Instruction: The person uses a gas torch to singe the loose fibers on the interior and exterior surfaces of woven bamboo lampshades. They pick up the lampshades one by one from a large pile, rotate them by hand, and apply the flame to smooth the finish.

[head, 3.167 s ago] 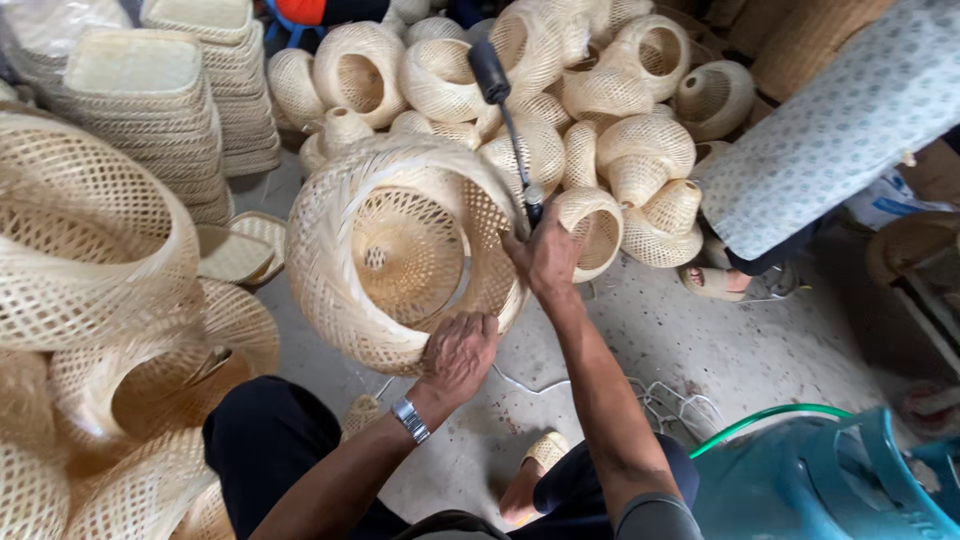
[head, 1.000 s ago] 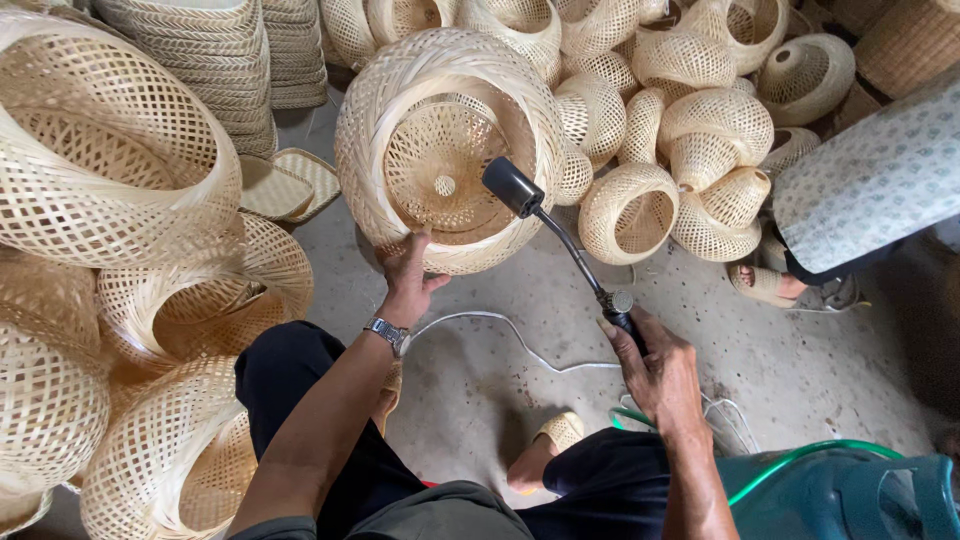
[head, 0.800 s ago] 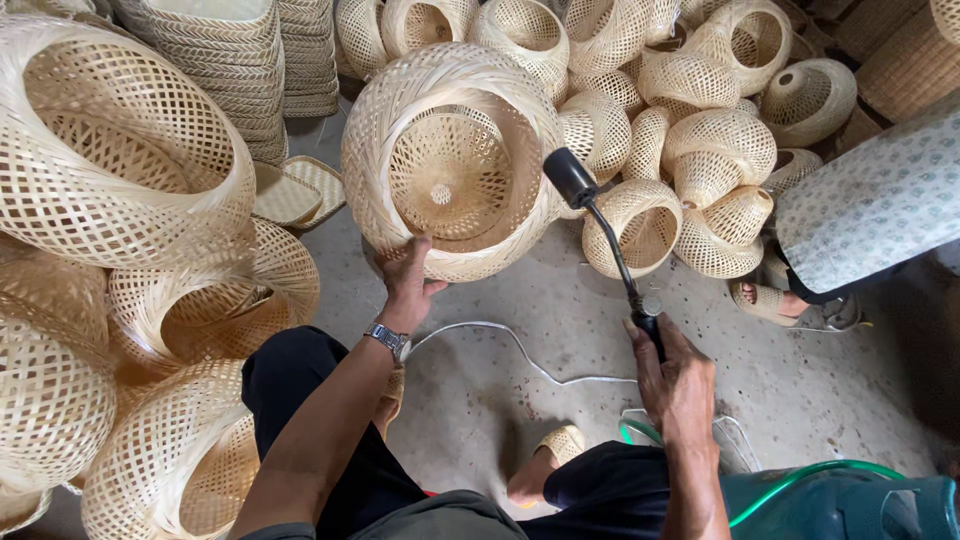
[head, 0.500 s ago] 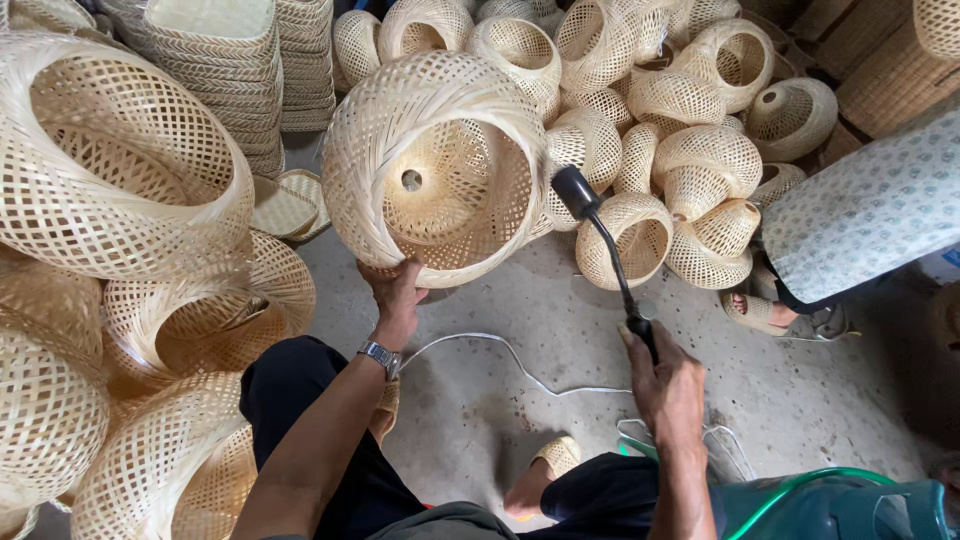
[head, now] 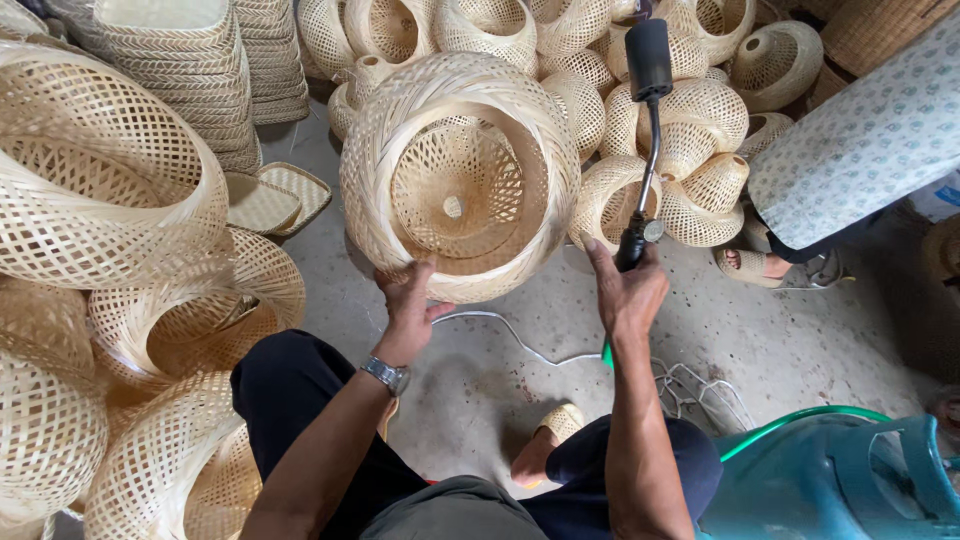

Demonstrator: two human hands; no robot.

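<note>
Woven lampshade (head: pixel 460 175) is being held tilted above the concrete floor (head: pixel 800 340), left hand (head: pixel 410 305) gripping its lower rim. Right hand (head: pixel 628 290) is clenching a torch (head: pixel 645 120) (nozzle up, beside shade). Singeing appears underway; nozzle needs aiming at the weave.

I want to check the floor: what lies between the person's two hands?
In the head view, a thin white cable lies on bare concrete floor between left hand and right hand.
</note>
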